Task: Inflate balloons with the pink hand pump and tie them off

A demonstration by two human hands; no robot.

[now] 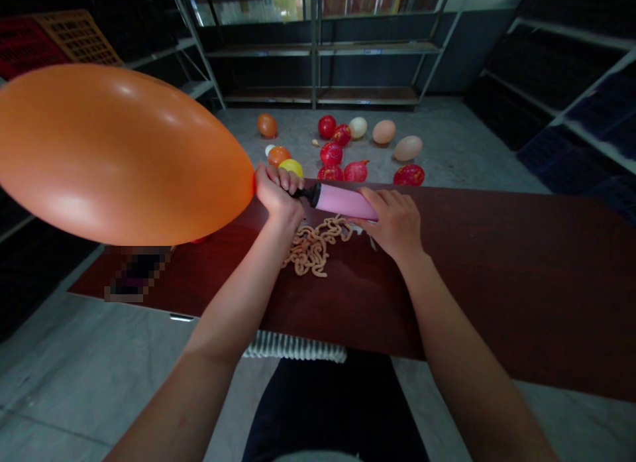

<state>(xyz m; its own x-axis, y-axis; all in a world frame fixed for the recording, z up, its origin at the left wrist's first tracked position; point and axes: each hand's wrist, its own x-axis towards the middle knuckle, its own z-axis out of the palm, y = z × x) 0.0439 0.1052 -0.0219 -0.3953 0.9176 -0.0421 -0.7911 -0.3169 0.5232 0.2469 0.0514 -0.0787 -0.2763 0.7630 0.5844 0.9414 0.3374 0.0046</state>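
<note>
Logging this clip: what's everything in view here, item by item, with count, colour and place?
big balloon: one, orange, inflated, left of view above the table
hand pump: one, pink with a black nozzle, held over the table
limp balloons: a heap, pale orange, on the table under the pump
table: one, dark red-brown, across the view
floor balloons: about a dozen, red, orange, peach, cream, yellow, on the floor beyond the table
shelving: grey metal racks, back wall and both sides
crates: two, red and yellow, top left
left hand: fingers closed round the big balloon's neck at the nozzle
right hand: fingers closed on the pump's barrel
</note>
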